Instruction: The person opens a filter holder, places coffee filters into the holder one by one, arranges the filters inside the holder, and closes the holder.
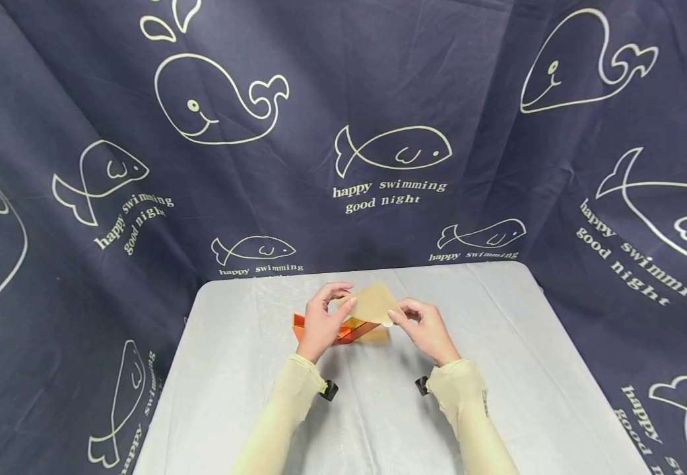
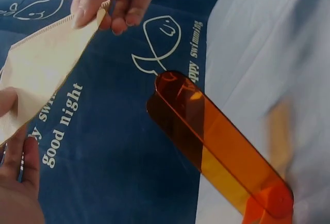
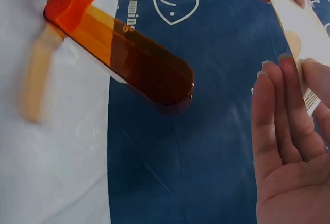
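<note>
from far off i see the pale table (image 1: pixel 379 402) low in frame, an orange thing (image 2: pixel 227 146) below centre, my left hand (image 1: pixel 321 324) and right hand (image 1: pixel 428 330), both pinched closed on the tan sheet (image 1: pixel 374 303) at lower middle; i should pinch softly, evenly

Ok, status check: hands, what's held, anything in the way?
Left hand, right hand: both pinching tan sheet. Sheet raised off table. Possible obstruction: translucent orange case on table, partly hidden behind left hand in head view.
</note>
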Demonstrator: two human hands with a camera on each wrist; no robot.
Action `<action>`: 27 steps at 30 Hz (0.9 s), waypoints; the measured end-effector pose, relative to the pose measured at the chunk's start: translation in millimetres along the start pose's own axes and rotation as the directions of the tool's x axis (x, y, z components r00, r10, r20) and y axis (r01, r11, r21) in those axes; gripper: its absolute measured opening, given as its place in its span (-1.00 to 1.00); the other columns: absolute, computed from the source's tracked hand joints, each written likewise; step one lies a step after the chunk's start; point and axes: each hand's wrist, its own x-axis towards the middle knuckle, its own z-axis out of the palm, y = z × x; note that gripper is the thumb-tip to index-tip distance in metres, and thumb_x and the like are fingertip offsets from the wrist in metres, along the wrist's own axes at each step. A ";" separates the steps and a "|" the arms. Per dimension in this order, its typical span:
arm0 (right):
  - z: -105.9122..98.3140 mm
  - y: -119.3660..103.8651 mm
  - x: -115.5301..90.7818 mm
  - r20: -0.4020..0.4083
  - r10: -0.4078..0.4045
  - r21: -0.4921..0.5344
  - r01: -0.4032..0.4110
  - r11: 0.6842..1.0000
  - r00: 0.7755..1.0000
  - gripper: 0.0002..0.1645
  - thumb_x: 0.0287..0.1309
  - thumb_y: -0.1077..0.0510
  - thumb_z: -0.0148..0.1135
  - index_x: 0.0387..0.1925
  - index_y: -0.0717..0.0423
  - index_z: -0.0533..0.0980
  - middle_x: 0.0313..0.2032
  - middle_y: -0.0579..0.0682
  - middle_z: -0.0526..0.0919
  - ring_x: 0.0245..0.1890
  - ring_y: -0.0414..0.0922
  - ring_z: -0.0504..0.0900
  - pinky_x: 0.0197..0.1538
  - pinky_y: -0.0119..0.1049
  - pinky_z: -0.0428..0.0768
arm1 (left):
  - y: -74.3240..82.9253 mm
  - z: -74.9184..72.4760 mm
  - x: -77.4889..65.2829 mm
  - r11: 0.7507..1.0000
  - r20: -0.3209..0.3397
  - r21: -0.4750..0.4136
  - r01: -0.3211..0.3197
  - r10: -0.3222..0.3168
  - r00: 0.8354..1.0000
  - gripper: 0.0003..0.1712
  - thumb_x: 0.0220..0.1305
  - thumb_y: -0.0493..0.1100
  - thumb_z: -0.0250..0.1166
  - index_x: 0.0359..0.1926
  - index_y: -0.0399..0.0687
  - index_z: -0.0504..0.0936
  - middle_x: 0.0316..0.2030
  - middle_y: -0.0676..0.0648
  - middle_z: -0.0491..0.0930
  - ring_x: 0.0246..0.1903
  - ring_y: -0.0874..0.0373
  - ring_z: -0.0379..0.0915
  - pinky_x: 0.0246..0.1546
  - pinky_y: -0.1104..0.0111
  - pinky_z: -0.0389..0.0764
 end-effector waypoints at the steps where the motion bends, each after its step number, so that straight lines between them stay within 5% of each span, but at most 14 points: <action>1: -0.5 -0.4 0.2 -0.003 -0.009 -0.015 0.009 1.000 1.000 -0.89 0.33 0.13 0.38 -0.23 0.09 0.73 -0.36 -0.04 0.78 -0.33 -0.30 0.69 -0.09 -0.40 0.61 | 0.5 -0.4 -0.3 1.000 0.012 0.004 0.002 -0.002 1.000 -0.65 0.26 -0.22 0.49 0.07 0.05 0.71 -0.13 -0.03 0.75 -0.02 0.08 0.65 0.22 0.16 0.48; 6: -4.0 -3.6 3.3 0.015 -0.084 -0.115 0.085 0.990 0.996 -0.97 0.27 0.17 0.42 -0.26 -0.02 0.74 -0.35 -0.15 0.78 -0.31 -0.28 0.68 -0.14 -0.36 0.63 | 0.1 -2.1 -1.5 0.997 0.080 0.070 -0.025 0.019 0.997 -0.62 0.25 -0.19 0.50 0.09 0.11 0.71 -0.15 -0.01 0.76 -0.05 0.11 0.66 0.25 0.07 0.49; 12: -4.4 -5.1 5.1 0.048 -0.120 -0.171 0.126 0.977 0.992 -0.93 0.27 0.16 0.43 -0.26 -0.11 0.74 -0.33 -0.22 0.78 -0.30 -0.28 0.69 -0.13 -0.27 0.67 | -4.0 -4.1 -3.0 0.994 0.101 0.106 -0.021 0.010 0.995 -0.73 0.30 -0.09 0.47 0.02 0.16 0.76 -0.20 0.08 0.77 -0.11 0.22 0.65 0.18 0.22 0.54; 21: 5.7 -3.8 3.5 -0.077 -0.044 0.110 0.052 0.993 0.996 -0.89 0.22 0.27 0.45 -0.24 0.25 0.71 -0.26 0.16 0.77 -0.30 -0.28 0.71 -0.07 -0.46 0.64 | -5.9 -1.9 -2.4 0.999 0.003 0.044 0.024 -0.024 1.000 -0.75 0.33 -0.05 0.45 0.01 0.11 0.76 -0.17 0.04 0.77 -0.06 0.14 0.66 0.18 0.22 0.53; 27: 5.2 -4.8 7.4 -0.164 -0.039 0.146 0.063 0.987 0.986 -0.91 0.23 0.34 0.41 -0.31 0.36 0.69 -0.26 0.27 0.75 -0.25 -0.28 0.69 -0.02 -0.53 0.58 | -6.1 1.6 0.0 0.999 0.015 0.028 0.039 -0.039 0.999 -0.70 0.32 -0.09 0.45 0.06 0.11 0.72 -0.19 0.02 0.76 0.00 0.13 0.63 0.29 0.09 0.46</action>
